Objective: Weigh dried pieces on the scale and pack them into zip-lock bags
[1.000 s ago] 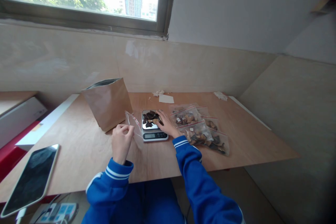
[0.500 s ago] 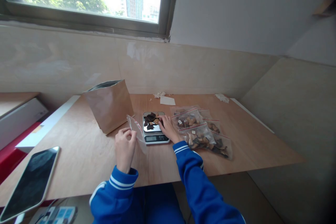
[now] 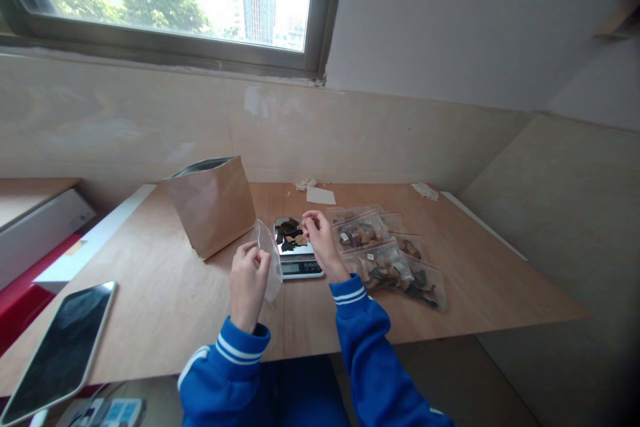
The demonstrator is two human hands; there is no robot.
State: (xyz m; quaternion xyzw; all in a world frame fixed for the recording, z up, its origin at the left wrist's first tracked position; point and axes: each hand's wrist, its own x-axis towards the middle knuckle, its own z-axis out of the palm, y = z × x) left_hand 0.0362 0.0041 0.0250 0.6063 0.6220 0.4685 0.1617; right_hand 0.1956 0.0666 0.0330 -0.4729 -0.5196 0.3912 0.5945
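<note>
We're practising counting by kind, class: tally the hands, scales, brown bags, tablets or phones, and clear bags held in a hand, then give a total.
Hands (left hand, right hand): 2
Scale: 1
Brown bag: 1
Tablet or phone: 1
Held clear bag: 1
Total: 6

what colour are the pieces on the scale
The pieces are mostly near-black, with some tan, best seen in the head view.
</note>
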